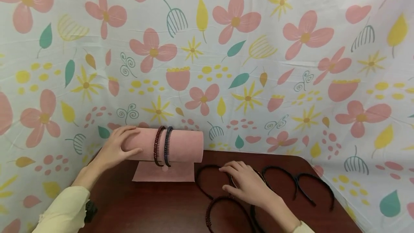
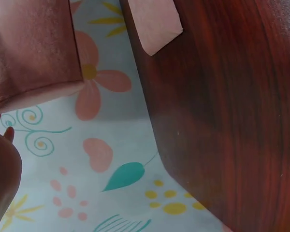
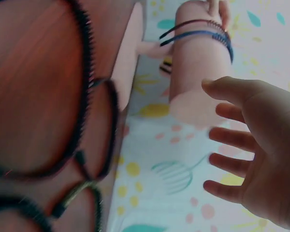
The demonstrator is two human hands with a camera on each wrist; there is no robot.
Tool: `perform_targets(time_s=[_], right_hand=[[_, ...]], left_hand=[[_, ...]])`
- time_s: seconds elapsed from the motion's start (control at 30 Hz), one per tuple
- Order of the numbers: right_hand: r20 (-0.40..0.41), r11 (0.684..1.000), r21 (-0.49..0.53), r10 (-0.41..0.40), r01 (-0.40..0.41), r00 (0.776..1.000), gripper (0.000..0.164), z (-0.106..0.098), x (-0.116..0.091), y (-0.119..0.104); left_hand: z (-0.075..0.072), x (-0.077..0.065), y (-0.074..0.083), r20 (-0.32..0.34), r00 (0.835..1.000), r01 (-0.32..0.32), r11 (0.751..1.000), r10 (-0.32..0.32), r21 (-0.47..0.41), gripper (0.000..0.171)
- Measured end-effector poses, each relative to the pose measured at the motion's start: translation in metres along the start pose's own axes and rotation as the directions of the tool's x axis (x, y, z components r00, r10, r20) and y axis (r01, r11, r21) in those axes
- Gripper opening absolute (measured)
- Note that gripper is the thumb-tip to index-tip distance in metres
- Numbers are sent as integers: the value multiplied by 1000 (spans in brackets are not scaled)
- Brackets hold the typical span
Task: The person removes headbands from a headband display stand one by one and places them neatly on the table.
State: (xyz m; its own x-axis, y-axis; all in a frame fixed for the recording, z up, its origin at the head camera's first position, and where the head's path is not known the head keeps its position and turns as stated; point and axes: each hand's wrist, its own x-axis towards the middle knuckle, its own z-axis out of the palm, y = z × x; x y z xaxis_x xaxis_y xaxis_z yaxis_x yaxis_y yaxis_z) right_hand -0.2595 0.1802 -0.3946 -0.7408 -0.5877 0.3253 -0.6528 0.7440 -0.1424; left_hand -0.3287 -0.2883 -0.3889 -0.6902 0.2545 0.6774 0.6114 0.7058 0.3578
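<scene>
A pink headband stand (image 1: 185, 146) with a padded roll is at the back left of the table. My left hand (image 1: 113, 150) holds the left end of the roll, fingers over its top and thumb along its front. Around the roll sit a dark red toothed headband (image 1: 156, 146) and, just to its right, a blue one (image 1: 166, 146). My right hand (image 1: 250, 184) is over the headbands on the table, fingers spread and holding nothing. In the right wrist view, its palm and fingers appear empty. A dark beaded headband (image 1: 208, 215) lies in front of it.
More dark headbands lie on the red-brown table (image 1: 161, 208), including a black one (image 1: 284, 170) and another black one (image 1: 329, 189) toward the right edge. A floral curtain (image 1: 207, 67) hangs close behind the table and around its sides.
</scene>
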Motion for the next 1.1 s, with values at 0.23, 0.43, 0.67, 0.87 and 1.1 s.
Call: perform_targets(time_s=[0.23, 0.43, 0.67, 0.87, 1.1], right_hand=[[-126, 998, -31, -65, 62, 990, 51, -3, 35, -15], [-228, 986, -46, -165, 159, 960, 51, -7, 67, -29], [-244, 984, -38, -175, 171, 954, 51, -8, 103, -47], [-213, 992, 7, -123, 128, 969, 57, -5, 122, -57], [-201, 994, 5, -109, 113, 974, 64, -1, 137, -65]], left_hand=[[7, -5, -1, -20, 1000, 14, 999, -15, -37, 61], [10, -7, -5, -46, 999, 25, 1000, -25, -19, 62], [16, -7, -12, -85, 996, -29, 999, 32, 40, 63], [17, -7, -13, -64, 997, -44, 997, 48, 70, 63], [19, -9, -14, -63, 997, -34, 996, 39, 85, 64]])
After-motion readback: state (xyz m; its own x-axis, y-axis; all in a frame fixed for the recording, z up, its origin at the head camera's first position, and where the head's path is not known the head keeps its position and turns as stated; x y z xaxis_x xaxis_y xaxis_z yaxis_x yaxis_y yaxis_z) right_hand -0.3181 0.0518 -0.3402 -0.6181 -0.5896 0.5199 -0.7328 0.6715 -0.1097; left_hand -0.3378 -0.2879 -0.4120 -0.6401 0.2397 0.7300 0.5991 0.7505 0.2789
